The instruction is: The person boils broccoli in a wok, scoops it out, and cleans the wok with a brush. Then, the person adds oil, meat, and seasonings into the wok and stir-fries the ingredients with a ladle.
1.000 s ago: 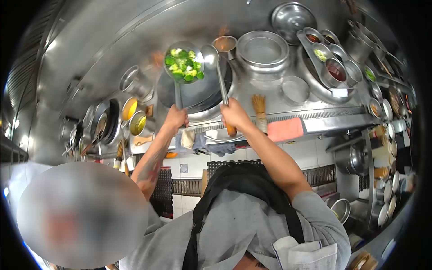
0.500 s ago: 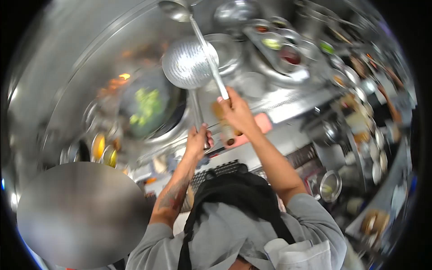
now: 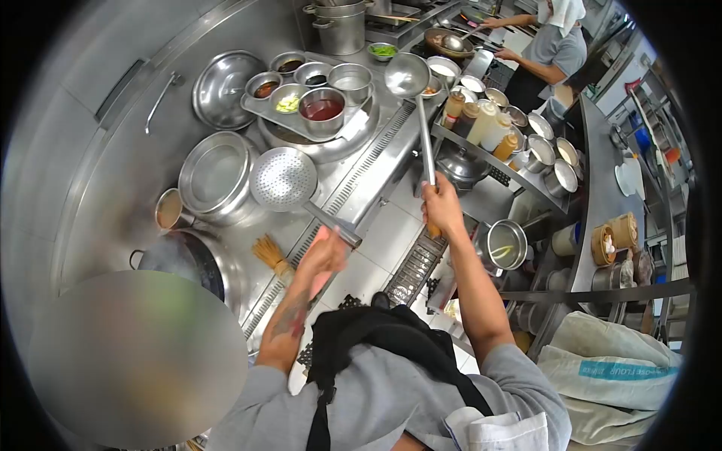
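Observation:
My right hand [image 3: 442, 207] is wrapped round the handle of a long ladle [image 3: 427, 139], whose bowl points away from me above the sauce bottles. A wooden end of the handle shows below my fist. A round perforated strainer [image 3: 283, 179] lies over the steel counter, its handle pointing back toward me. My left hand [image 3: 322, 254] is right beside that handle, smeared by motion, so its grip is unclear. A bamboo wok brush [image 3: 271, 254] lies to its left. Behind the left wrist shows a pink cloth-like piece [image 3: 319, 281]. The wok [image 3: 184, 259] is partly covered by a blurred patch.
Sauce and ingredient bowls stand on a tray [image 3: 301, 134] at the back. A large steel pan [image 3: 216, 173] and a small pot [image 3: 170, 209] sit left. Squeeze bottles [image 3: 481, 124] and several containers fill the right shelf. A co-worker [image 3: 555, 56] handles a wok farther off.
The view has swung right, away from the wok with green food. The strainer, held up in my left hand before, now lies over the counter. The ladle stays in my right hand.

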A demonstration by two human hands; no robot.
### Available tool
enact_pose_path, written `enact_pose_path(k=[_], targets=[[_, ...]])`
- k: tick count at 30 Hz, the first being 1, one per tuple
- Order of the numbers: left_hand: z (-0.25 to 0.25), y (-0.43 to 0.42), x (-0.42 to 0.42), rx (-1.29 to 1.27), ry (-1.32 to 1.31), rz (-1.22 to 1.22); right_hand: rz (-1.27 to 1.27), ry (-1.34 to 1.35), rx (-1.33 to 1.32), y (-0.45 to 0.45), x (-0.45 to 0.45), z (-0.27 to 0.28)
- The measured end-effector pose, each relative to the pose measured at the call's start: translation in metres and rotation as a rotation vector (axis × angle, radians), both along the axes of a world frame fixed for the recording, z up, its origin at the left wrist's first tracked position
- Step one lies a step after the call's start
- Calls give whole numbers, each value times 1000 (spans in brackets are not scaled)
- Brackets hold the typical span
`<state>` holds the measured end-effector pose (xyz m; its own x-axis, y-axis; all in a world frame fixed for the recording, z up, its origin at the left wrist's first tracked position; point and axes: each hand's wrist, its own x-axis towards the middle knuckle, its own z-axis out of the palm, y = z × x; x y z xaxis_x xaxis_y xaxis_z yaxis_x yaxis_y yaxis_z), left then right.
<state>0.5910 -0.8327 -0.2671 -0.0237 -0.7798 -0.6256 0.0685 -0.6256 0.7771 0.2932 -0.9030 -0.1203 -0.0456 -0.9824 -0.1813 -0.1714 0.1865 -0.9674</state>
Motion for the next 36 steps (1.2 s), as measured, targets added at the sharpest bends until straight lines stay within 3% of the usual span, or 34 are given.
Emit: enact_pose_path(k=[2, 4, 5, 10, 13, 14, 15, 18, 20, 23, 25, 27, 29, 30, 31, 34, 36], targets=[[70, 2, -9, 133, -389, -537, -61, 235, -38, -37, -42, -9], [95, -8, -44, -96, -283, -403, -77, 394, -53, -74, -61, -13], [100, -25, -63, -331, -195, -254, -76, 403, -55, -88, -65, -9], [87, -158, -141, -531, -225, -221, -35, 660, 31, -144, -70, 19], [73, -256, -173, -545, -319, -242, -34, 715, 67, -170, -74, -7], [39, -302, -187, -577, -302, -158, -55, 829, -79, -179, -82, -33], [36, -336, -194, -624, -372, -87, -70, 943, -232, -192, -88, -46], [-11, -449, -218, -682, -491, -59, -39, 907, -50, -210, -77, -27], [-60, -522, -241, -458, -173, 17, -48, 897, 8, -221, -73, -23], [-97, -594, -265, -394, -157, 122, -77, 886, 55, -234, -77, -34], [-66, -606, -266, -254, -150, 88, -84, 840, 102, -239, -75, -41], [-75, -614, -276, -330, 164, 281, -69, 903, 22, -240, -86, -67], [-77, -615, -277, -322, 148, 304, -69, 542, 204, -244, -93, -68], [-70, -614, -273, -355, 114, 249, -127, 156, 381, -248, -89, -47], [-61, -611, -268, -392, 80, 196, -163, -15, 379, -248, -92, -47], [-48, -606, -261, -383, 25, 208, -168, -109, 382, -243, -98, -27], [-35, -600, -248, -381, -30, 202, -156, -368, 411, -238, -105, -16]])
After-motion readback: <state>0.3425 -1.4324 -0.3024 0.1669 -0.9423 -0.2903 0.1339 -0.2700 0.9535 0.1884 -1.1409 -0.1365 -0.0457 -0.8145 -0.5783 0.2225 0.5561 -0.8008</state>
